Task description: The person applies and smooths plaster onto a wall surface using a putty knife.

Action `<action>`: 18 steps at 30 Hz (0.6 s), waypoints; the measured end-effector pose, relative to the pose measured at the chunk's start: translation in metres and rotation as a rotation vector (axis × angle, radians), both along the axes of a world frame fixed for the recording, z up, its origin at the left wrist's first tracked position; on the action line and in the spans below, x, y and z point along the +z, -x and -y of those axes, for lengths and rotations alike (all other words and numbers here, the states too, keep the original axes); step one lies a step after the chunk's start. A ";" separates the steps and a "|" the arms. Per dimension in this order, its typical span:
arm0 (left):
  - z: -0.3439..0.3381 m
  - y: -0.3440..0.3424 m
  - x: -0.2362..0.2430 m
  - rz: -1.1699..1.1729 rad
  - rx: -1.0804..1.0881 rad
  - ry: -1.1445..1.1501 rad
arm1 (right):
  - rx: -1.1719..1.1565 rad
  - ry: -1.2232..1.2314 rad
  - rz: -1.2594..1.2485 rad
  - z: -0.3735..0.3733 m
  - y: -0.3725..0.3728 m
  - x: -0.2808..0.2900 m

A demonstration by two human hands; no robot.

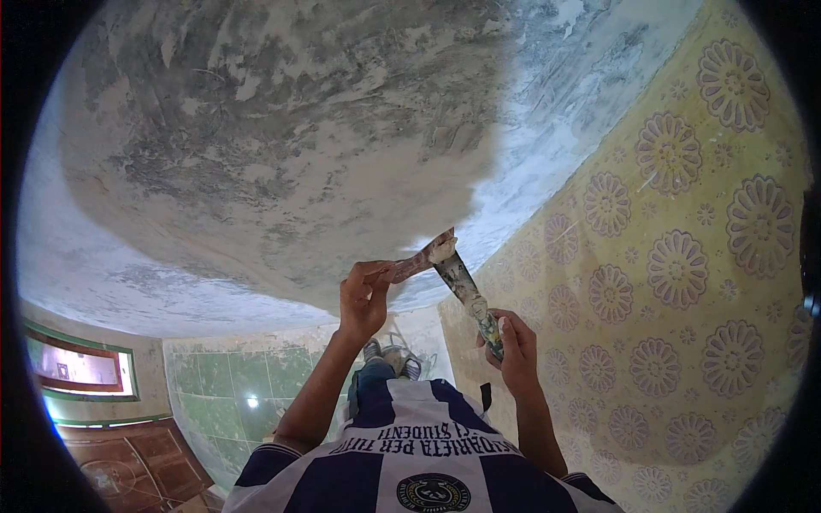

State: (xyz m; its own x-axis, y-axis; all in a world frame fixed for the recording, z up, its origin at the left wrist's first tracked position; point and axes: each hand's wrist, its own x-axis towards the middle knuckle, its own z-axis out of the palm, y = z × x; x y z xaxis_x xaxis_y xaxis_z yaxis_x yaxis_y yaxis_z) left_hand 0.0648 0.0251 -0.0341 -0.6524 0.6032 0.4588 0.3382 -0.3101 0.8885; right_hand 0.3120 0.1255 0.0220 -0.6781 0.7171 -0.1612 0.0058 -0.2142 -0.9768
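Note:
In front of my chest my left hand [363,301] is closed on the near end of a flat, reddish-brown scraper [415,265] smeared with filler. A putty knife [462,284] is in my right hand [515,346], its handle stained with dried filler and gripped by the fingers. The knife's blade end meets the scraper's far end, and a lump of pale putty [442,250] sits where the two come together. Behind both tools spreads a plastered surface [342,184], patchy grey with paler skimmed areas.
To the right stands a yellowish wall [684,265] with a purple flower pattern. Lower left are green tiles [227,380], a small framed window [81,363] and a brown wooden panel [137,466]. My shoes [410,368] show far below.

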 end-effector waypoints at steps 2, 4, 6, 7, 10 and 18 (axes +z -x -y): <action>0.002 0.004 -0.001 -0.088 0.014 0.010 | 0.003 0.017 -0.039 0.002 0.002 0.002; 0.002 0.007 0.000 -0.176 0.024 0.021 | 0.006 0.017 -0.051 0.003 0.003 0.004; 0.004 0.007 0.002 -0.207 0.057 0.071 | 0.007 0.018 -0.061 0.005 0.003 0.004; 0.003 0.005 0.004 -0.206 0.055 0.074 | 0.011 0.030 -0.090 0.006 0.001 0.004; -0.002 0.000 0.015 0.296 -0.053 -0.080 | 0.039 0.009 -0.172 -0.001 -0.009 0.000; 0.005 0.022 0.032 0.851 -0.498 0.218 | 0.056 -0.602 -0.168 -0.041 -0.026 -0.006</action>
State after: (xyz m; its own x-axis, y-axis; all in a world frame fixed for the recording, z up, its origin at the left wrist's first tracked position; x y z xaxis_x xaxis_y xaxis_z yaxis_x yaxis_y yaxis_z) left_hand 0.0423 0.0197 -0.0018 -0.3622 0.9115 -0.1947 -0.5588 -0.0452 0.8281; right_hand 0.3380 0.1670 0.0163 -0.6981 0.6117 0.3721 -0.1631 0.3701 -0.9146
